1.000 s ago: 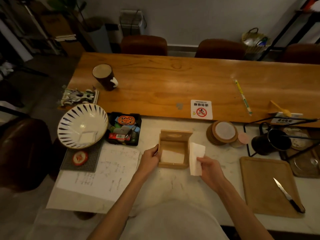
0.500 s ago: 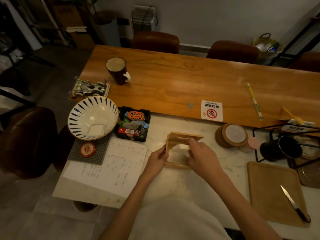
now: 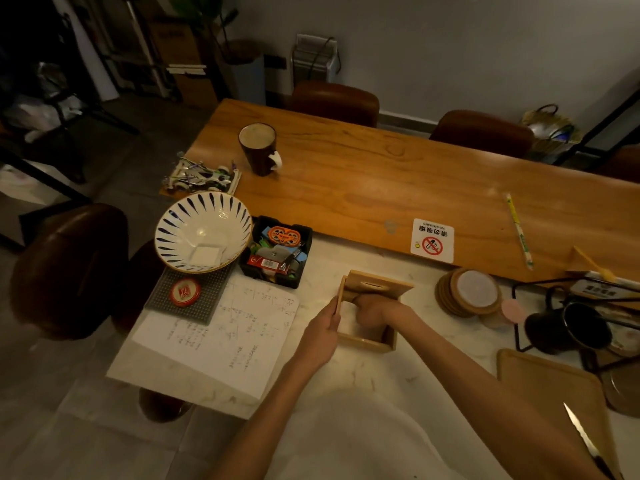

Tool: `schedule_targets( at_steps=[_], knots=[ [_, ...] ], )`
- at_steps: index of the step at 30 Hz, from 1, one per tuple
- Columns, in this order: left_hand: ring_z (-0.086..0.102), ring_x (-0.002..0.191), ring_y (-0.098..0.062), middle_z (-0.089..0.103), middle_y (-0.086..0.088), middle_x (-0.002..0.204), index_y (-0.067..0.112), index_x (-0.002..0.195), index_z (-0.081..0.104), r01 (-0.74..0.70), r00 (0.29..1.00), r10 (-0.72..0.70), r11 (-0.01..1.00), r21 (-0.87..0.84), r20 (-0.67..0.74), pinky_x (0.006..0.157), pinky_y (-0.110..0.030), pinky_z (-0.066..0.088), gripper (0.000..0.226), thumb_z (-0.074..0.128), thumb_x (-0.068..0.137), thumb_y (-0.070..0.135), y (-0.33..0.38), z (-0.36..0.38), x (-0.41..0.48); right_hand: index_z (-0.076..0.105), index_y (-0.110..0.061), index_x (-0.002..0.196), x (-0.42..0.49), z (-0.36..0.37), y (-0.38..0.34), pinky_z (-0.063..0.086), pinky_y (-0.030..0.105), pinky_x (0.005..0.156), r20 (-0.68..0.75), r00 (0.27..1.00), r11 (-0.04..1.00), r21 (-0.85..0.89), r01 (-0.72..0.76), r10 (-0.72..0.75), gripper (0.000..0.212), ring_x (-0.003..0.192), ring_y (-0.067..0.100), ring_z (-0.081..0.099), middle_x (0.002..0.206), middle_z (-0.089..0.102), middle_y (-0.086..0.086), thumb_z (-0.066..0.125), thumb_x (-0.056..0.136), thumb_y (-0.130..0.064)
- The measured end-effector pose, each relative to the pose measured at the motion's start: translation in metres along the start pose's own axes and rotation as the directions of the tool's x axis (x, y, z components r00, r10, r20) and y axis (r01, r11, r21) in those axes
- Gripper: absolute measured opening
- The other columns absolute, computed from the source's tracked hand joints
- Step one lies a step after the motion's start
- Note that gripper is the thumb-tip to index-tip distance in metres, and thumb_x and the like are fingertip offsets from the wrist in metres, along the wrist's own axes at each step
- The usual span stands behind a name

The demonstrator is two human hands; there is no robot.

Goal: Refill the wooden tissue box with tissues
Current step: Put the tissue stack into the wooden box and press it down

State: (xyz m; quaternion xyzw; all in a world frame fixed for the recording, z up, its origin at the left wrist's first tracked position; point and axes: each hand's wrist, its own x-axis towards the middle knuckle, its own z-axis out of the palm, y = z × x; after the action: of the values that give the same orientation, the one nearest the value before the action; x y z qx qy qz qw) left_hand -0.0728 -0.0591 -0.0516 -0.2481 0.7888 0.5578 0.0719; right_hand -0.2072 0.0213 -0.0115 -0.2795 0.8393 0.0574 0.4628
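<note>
The wooden tissue box (image 3: 367,342) stands open on the white marble table, its slotted lid (image 3: 375,285) tipped up at the far side. My left hand (image 3: 322,332) grips the box's left wall. My right hand (image 3: 375,311) is down inside the box with its fingers curled over white tissues (image 3: 346,322), of which only a pale strip shows beside the hand. Whether the fingers still hold a tissue is hidden.
A sheet of handwritten paper (image 3: 221,336) lies left of the box. Behind it are a striped bowl (image 3: 202,232) and a black tray of small items (image 3: 277,252). Coasters (image 3: 467,294), a dark kettle (image 3: 568,329), a wooden board (image 3: 554,396) and a knife (image 3: 587,441) sit to the right.
One second ago my right hand held a folded tissue beside the box. It has since moved over and down into the box, and the tissue is no longer seen apart. The view shifted left.
</note>
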Motion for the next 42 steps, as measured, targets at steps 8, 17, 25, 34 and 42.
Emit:
schedule_targets(
  at_steps=[8,17,25,34,42],
  knots=[
    [0.044,0.135,-0.019,0.045,0.000,0.149,0.026,0.150,0.031,0.002,0.998,-0.001,1.000,0.018,-0.065,0.110,-0.030,0.034,0.046,0.032,0.104,0.025,-0.003,0.007,0.001,0.057,-0.014,0.130,0.003,0.011,0.005,0.050,0.034,0.096,-0.061,0.998,0.997,0.076,0.023,-0.019,0.042,0.112,0.026,0.059,0.125,0.062,0.009,0.044,0.090,-0.015],
    [0.043,0.136,-0.019,0.044,0.001,0.150,0.025,0.149,0.032,0.006,0.994,-0.005,1.000,0.003,-0.106,0.111,-0.032,0.034,0.045,0.031,0.104,0.026,-0.005,0.013,0.000,0.047,-0.014,0.140,0.003,0.007,0.009,0.045,0.036,0.102,-0.102,0.991,0.988,0.114,0.102,-0.091,0.049,0.124,0.030,0.052,0.139,0.053,0.010,0.040,0.093,-0.004],
    [0.042,0.136,-0.018,0.044,0.001,0.149,0.021,0.148,0.033,-0.015,0.993,0.013,1.000,-0.013,-0.120,0.103,-0.021,0.030,0.044,0.033,0.104,0.022,-0.004,0.013,-0.001,0.049,-0.013,0.136,0.006,0.018,0.009,0.048,0.038,0.098,-0.172,0.984,0.996,0.062,0.059,-0.048,0.045,0.119,0.030,0.056,0.133,0.057,0.012,0.048,0.091,-0.003],
    [0.042,0.136,-0.015,0.045,0.001,0.148,0.022,0.148,0.035,-0.032,0.992,0.025,0.998,-0.054,-0.125,0.107,-0.023,0.031,0.044,0.033,0.104,0.023,-0.009,0.015,0.000,0.037,-0.021,0.147,0.007,0.026,0.009,0.040,0.040,0.108,-0.187,0.977,0.995,-0.007,0.100,-0.100,0.059,0.130,0.032,0.047,0.145,0.047,0.012,0.047,0.092,-0.003],
    [0.039,0.138,-0.014,0.043,0.000,0.149,0.019,0.148,0.034,-0.037,0.993,0.028,0.996,-0.079,-0.111,0.109,-0.020,0.027,0.044,0.033,0.104,0.020,-0.008,0.014,-0.002,0.044,-0.020,0.142,0.005,0.028,0.008,0.038,0.039,0.108,-0.213,0.974,0.997,0.012,0.079,-0.074,0.050,0.131,0.031,0.045,0.146,0.045,0.012,0.043,0.094,-0.007]
  ],
)
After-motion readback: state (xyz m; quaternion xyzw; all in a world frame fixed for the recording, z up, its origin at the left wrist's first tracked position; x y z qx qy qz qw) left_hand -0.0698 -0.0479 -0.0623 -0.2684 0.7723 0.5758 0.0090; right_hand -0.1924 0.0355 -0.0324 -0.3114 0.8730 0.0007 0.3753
